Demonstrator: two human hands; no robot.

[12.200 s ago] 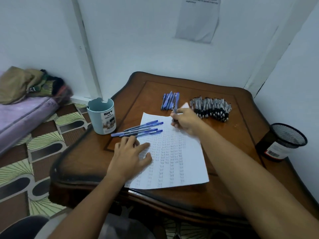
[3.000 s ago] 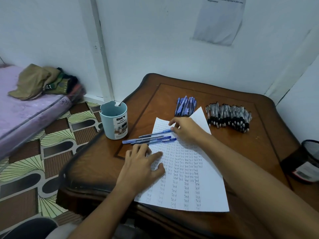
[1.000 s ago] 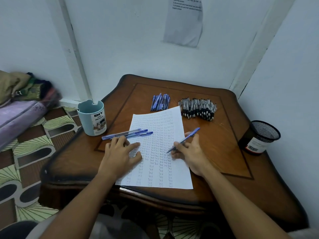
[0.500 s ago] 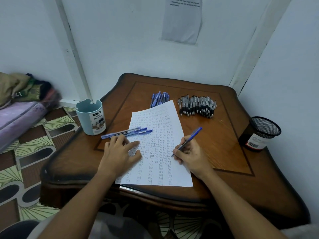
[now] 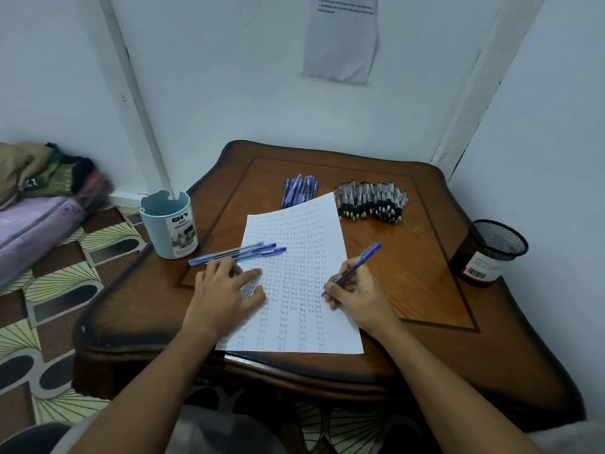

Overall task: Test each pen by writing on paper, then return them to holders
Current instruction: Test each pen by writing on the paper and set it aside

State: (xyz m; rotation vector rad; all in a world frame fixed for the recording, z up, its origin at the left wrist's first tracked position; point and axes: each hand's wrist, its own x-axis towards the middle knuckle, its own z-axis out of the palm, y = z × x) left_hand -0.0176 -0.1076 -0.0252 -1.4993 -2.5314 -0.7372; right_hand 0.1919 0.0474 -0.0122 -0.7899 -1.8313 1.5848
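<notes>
Pinched in right hand (image 5: 358, 294), blue pen (image 5: 352, 268), tip at right edge of paper (image 5: 296, 283), apparently ready to test. Flat on paper's left, fingers spread, left hand (image 5: 226, 294), likely steadying it. Left of paper, cup (image 5: 169, 224); right, mesh holder (image 5: 489, 252).

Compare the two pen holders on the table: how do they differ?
The blue holder is solid-walled, pale blue, with a notched rim and a printed DIY label; the mesh holder is black wire mesh with a white barcode sticker. The blue holder stands at the table's left edge beside three blue pens; the mesh holder stands at the right edge with no pens near it. Both are upright, and no pens show in either.
</notes>
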